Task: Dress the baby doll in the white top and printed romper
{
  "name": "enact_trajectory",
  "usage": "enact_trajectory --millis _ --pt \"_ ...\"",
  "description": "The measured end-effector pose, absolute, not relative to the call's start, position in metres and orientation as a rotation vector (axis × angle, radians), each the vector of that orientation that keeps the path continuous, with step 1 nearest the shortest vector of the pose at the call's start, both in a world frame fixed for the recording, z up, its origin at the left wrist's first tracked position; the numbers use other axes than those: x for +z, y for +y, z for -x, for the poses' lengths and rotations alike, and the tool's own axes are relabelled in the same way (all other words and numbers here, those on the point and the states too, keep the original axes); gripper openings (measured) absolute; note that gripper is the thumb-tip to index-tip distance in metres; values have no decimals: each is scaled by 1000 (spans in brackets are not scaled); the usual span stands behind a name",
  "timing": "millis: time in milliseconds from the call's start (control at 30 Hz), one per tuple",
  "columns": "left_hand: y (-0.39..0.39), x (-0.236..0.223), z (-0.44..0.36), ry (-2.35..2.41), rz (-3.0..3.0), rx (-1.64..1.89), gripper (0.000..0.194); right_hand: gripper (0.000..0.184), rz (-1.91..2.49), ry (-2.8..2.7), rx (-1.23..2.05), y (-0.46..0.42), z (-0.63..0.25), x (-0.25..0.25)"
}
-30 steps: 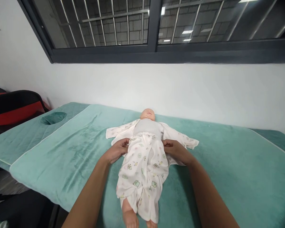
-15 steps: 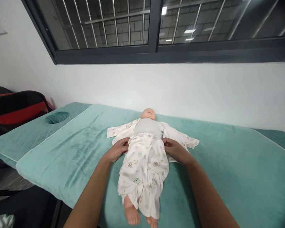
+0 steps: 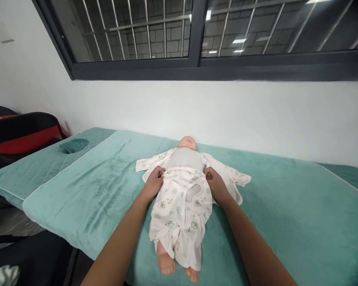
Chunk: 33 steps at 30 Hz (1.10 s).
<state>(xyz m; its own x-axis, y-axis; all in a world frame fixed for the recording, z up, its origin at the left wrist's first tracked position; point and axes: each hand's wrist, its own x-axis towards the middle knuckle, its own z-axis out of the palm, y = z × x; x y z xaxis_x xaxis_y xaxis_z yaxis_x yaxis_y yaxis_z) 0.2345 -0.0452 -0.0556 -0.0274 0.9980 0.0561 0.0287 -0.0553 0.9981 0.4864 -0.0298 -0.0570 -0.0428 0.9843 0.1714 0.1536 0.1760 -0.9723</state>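
Note:
A baby doll (image 3: 187, 143) lies on its back on a teal towel (image 3: 101, 186), head toward the wall. It wears white printed trousers (image 3: 180, 210), and an open white printed top (image 3: 226, 172) is spread under it. Its grey belly shows and its bare feet stick out near me. My left hand (image 3: 154, 182) is closed on the trousers' waistband at the doll's left side. My right hand (image 3: 214, 183) is closed on the waistband at the other side.
The towel covers a teal massage table with a face hole (image 3: 73, 146) at its left end. A black and red chair (image 3: 20, 133) stands at the far left. A white wall and a barred dark window (image 3: 193, 35) rise behind the table.
Both hands have slid up toward the doll's chest, drawing the trousers' waistband higher. More of the doll's feet now shows below the trouser legs.

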Motion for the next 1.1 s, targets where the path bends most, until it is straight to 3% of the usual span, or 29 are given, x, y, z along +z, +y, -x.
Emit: enact_trajectory --millis 267,533,700,833,967,1100 --pt "-37 -63 -237 1102 -1196 1304 18 18 1170 -1388 995 -28 -488 -57" --pt "-45 -52 -231 1098 -1400 1429 25 10 1004 -1784 546 -33 -500 -48" --pt "-40 -41 -228 1074 -1544 1326 16 12 1035 -1732 642 -32 -496 -48" --pt "-27 -25 -221 1078 -1667 1086 20 15 1092 -1682 849 -33 -491 -43" --pt "-17 -8 -219 1119 -1780 925 30 16 1118 -1733 750 -30 -487 -35" --pt "-14 1 -221 1113 -1955 813 27 15 1241 -1804 718 -23 -481 -32"
